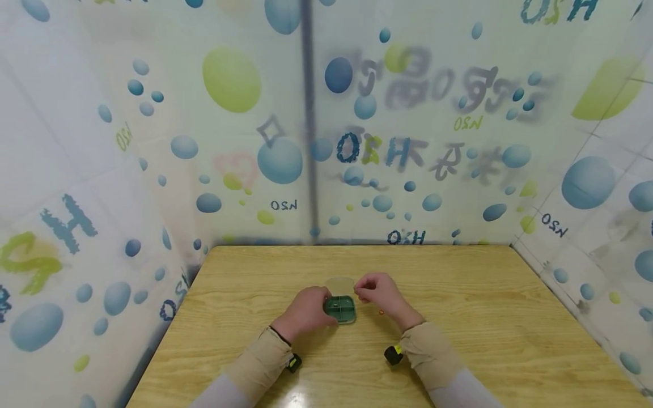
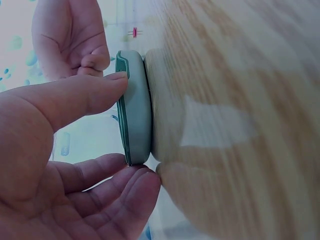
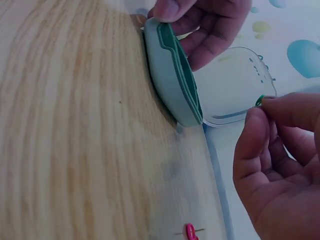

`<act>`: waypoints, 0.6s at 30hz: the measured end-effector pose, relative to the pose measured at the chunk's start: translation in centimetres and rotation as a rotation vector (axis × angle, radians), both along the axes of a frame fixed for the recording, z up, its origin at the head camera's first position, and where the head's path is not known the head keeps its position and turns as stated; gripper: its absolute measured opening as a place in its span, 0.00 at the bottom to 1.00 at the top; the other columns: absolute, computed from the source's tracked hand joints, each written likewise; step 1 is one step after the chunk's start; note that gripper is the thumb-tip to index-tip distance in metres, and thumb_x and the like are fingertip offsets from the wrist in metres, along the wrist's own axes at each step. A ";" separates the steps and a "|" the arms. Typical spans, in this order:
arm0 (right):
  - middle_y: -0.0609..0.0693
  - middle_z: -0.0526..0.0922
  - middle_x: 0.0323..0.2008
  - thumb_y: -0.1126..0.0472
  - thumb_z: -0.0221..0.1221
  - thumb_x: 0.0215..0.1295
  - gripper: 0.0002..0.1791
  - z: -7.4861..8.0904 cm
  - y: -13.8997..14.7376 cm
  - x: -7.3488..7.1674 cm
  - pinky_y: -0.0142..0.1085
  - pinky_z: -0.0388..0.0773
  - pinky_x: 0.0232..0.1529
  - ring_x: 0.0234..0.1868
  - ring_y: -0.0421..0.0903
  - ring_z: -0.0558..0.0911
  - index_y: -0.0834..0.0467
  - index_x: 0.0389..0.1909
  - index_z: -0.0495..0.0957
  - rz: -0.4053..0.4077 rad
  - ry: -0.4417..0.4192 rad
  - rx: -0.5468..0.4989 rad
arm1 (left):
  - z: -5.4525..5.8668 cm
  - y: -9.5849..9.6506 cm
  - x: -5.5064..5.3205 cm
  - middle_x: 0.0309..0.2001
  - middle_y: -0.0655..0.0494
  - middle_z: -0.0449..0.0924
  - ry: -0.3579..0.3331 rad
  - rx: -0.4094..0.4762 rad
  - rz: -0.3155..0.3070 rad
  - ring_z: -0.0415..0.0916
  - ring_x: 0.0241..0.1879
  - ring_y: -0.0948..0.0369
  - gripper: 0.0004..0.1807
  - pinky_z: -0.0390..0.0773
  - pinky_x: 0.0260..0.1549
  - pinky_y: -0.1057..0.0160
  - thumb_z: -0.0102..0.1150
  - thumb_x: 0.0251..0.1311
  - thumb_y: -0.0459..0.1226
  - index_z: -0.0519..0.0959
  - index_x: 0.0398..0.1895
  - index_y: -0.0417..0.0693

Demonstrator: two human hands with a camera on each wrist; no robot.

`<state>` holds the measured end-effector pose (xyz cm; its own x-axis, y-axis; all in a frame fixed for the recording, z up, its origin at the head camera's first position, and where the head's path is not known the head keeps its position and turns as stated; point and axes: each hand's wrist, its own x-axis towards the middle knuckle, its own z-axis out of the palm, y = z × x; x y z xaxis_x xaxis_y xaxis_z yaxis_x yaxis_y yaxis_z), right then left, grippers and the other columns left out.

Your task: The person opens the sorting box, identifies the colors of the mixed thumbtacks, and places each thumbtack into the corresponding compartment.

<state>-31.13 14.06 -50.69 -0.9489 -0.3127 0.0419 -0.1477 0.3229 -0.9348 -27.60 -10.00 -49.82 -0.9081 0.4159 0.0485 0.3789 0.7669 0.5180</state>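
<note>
A small green compartment box (image 1: pixel 347 316) sits on the table, its clear lid (image 3: pixel 235 107) swung up at the far side. My left hand (image 1: pixel 305 313) grips the box at its left side, thumb on the near edge and fingers round the far one in the left wrist view. To the right of the lid, my right hand (image 1: pixel 380 292) pinches a tiny shiny green piece (image 3: pixel 260 100) between thumb and forefinger, apart from the box. A small red piece (image 3: pixel 190 231) with a thin pin-like bar across it lies on the table beneath the right forearm.
The wooden table (image 1: pixel 255 272) reaches back to a wall curtain (image 1: pixel 408 209) printed with bubbles. Similar printed sheets hang along both sides. Black wrist cameras (image 1: pixel 393 355) are strapped under both sleeves, close above the tabletop.
</note>
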 end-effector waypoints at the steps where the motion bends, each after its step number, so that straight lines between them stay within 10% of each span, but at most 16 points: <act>1: 0.51 0.85 0.30 0.66 0.64 0.75 0.07 -0.1 -0.2 0.1 0.38 0.86 0.38 0.31 0.43 0.82 0.68 0.43 0.87 -0.003 0.011 0.022 | 0.0 0.0 0.0 0.39 0.50 0.85 0.001 0.000 -0.001 0.77 0.35 0.60 0.26 0.79 0.38 0.58 0.83 0.50 0.42 0.84 0.49 0.39; 18: 0.49 0.86 0.33 0.68 0.65 0.72 0.05 -0.4 -2.0 1.1 0.32 0.78 0.31 0.32 0.40 0.78 0.59 0.36 0.88 -0.043 0.097 0.274 | -0.2 -0.1 -0.2 0.38 0.51 0.84 -0.006 0.007 -0.007 0.75 0.33 0.61 0.24 0.78 0.36 0.59 0.83 0.51 0.41 0.84 0.47 0.40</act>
<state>-30.03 12.09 -51.09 -0.9573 -0.2843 0.0527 -0.2128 0.5691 -0.7942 -27.83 -10.12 -50.00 -0.9053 0.4223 0.0459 0.3814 0.7604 0.5257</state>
